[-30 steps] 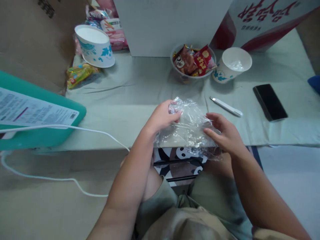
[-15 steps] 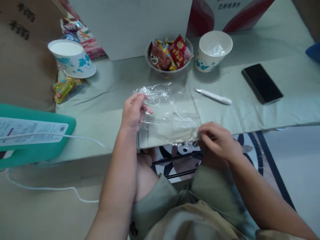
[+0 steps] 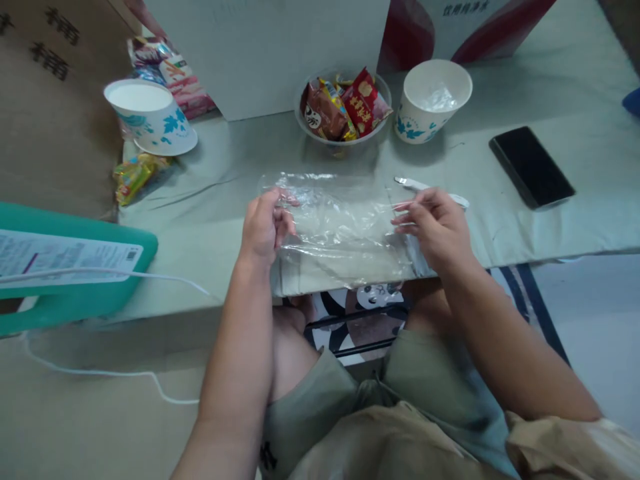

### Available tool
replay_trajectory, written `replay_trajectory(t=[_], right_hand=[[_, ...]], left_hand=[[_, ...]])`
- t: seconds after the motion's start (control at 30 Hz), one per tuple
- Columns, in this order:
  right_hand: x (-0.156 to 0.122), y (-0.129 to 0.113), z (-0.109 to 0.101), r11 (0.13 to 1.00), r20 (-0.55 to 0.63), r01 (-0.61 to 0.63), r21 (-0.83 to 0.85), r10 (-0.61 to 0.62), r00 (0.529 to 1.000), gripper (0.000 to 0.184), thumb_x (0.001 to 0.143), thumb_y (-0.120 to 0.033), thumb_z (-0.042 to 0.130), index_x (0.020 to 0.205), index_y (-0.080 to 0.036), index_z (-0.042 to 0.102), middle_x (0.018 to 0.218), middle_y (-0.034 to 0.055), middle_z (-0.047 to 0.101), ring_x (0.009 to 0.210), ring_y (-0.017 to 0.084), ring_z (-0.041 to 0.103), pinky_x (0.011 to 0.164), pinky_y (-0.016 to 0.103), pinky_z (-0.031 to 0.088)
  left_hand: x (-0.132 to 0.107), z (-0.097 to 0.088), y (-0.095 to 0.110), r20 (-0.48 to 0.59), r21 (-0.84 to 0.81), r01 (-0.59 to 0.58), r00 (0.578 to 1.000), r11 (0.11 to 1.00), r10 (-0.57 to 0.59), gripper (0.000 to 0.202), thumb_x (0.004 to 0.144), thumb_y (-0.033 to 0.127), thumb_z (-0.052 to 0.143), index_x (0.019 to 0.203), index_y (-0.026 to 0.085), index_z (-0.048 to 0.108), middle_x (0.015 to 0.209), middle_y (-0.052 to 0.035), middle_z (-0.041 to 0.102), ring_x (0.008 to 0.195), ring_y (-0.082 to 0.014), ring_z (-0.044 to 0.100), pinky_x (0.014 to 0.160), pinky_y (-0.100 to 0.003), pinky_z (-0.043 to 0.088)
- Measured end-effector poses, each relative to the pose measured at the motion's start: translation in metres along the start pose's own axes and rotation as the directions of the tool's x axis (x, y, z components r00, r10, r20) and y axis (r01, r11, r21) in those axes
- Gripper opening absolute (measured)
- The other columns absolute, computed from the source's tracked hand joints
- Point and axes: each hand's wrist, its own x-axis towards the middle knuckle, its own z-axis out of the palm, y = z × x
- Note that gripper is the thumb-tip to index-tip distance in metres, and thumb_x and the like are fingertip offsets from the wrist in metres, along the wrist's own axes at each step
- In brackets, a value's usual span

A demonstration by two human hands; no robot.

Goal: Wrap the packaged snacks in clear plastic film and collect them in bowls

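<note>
Along the near edge of the worktop (image 3: 525,233), clear plastic film (image 3: 345,220) is spread between the left hand (image 3: 263,223) and the right hand (image 3: 443,230). Fingers are partly bent at its sides; whether the film is pinched cannot be told. Spreading appears mostly done; creases are left. Beyond, a slim white tool (image 3: 407,182) is partly covered by the right hand; farther, wrapped snacks (image 3: 365,100) are held in a bowl (image 3: 315,136).

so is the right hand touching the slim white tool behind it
Cannot tell: in the head view, the right hand overlaps the middle of the slim white tool, whose ends show, hiding any contact or gap.
</note>
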Motion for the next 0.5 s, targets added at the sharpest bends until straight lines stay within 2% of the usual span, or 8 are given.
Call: replay_trajectory(t=[0.07,0.1,0.17,0.23,0.3,0.4,0.43,0.5], right_hand=[[-0.004,-0.001,-0.008,0.996,-0.098,-0.040,0.079,0.048,0.994,0.028,0.085,-0.044,0.072,0.091,-0.028,0.050,0.074,-0.0049,0.065,0.046,0.008,0.052,0.042,0.022,0.041],[-0.005,-0.001,-0.012,0.991,-0.127,-0.063,0.118,0.078,0.989,0.030,0.084,-0.044,0.073,0.092,-0.028,0.049,0.067,-0.0073,0.060,0.040,0.007,0.043,0.037,0.022,0.032],[-0.005,0.001,-0.020,0.975,-0.144,-0.118,0.188,0.146,0.979,0.035,0.082,-0.046,0.076,0.095,-0.029,0.048,0.058,-0.0104,0.051,0.035,0.006,0.033,0.033,0.022,0.022],[-0.005,0.005,-0.029,0.959,-0.135,-0.169,0.229,0.204,0.970,0.039,0.080,-0.049,0.078,0.098,-0.030,0.048,0.057,-0.0114,0.048,0.035,0.007,0.030,0.033,0.022,0.020],[-0.008,0.010,-0.037,0.945,-0.149,-0.177,0.276,0.223,0.963,0.044,0.079,-0.054,0.077,0.101,-0.030,0.048,0.061,-0.0099,0.052,0.038,0.007,0.036,0.035,0.023,0.027],[-0.025,0.015,-0.041,0.933,-0.193,-0.125,0.337,0.198,0.961,0.054,0.079,-0.065,0.070,0.116,-0.033,0.047,0.080,-0.0031,0.066,0.056,0.014,0.062,0.051,0.029,0.051],[-0.033,0.014,-0.039,0.943,-0.198,-0.107,0.314,0.175,0.964,0.060,0.079,-0.066,0.070,0.124,-0.034,0.044,0.086,-0.0016,0.069,0.067,0.017,0.069,0.060,0.033,0.057],[-0.052,0.011,-0.033,0.976,-0.183,-0.085,0.198,0.122,0.975,0.077,0.080,-0.059,0.075,0.141,-0.038,0.034,0.090,-0.0017,0.071,0.082,0.022,0.075,0.076,0.041,0.062]], left_hand=[[0.000,-0.005,0.000,-0.016,0.010,-0.004,1.000,1.000,0.004,0.056,0.082,0.076,0.058,0.069,0.022,0.063,0.038,0.0043,0.046,0.026,-0.0055,0.026,0.031,-0.025,0.009],[0.000,-0.007,0.000,0.010,0.030,-0.003,1.000,1.000,0.003,0.057,0.079,0.077,0.059,0.068,0.021,0.064,0.036,0.0045,0.045,0.026,-0.0053,0.025,0.031,-0.024,0.008],[-0.003,-0.010,0.002,0.141,0.124,0.009,0.990,0.992,-0.027,0.054,0.072,0.074,0.068,0.067,0.020,0.068,0.038,0.0034,0.050,0.027,-0.0043,0.025,0.031,-0.023,0.010],[-0.007,-0.011,0.005,0.303,0.253,0.022,0.948,0.967,-0.101,0.044,0.067,0.062,0.078,0.064,0.018,0.071,0.042,0.0007,0.057,0.030,-0.0045,0.032,0.032,-0.020,0.018],[-0.012,-0.008,0.007,0.371,0.294,0.037,0.916,0.955,-0.150,0.039,0.069,0.056,0.077,0.058,0.018,0.070,0.045,-0.0019,0.061,0.035,-0.0063,0.041,0.035,-0.019,0.027],[-0.017,-0.001,0.009,0.320,0.147,0.047,0.943,0.988,-0.092,0.044,0.077,0.055,0.069,0.053,0.019,0.068,0.043,-0.0025,0.057,0.039,-0.0083,0.047,0.039,-0.019,0.034],[-0.017,0.001,0.009,0.292,0.086,0.042,0.954,0.995,-0.066,0.044,0.078,0.055,0.068,0.052,0.020,0.067,0.042,-0.0023,0.056,0.039,-0.0083,0.047,0.040,-0.019,0.034],[-0.018,0.003,0.009,0.252,-0.017,0.032,0.967,0.999,-0.027,0.047,0.081,0.056,0.068,0.050,0.020,0.065,0.043,-0.0020,0.054,0.039,-0.0078,0.045,0.040,-0.020,0.035]])
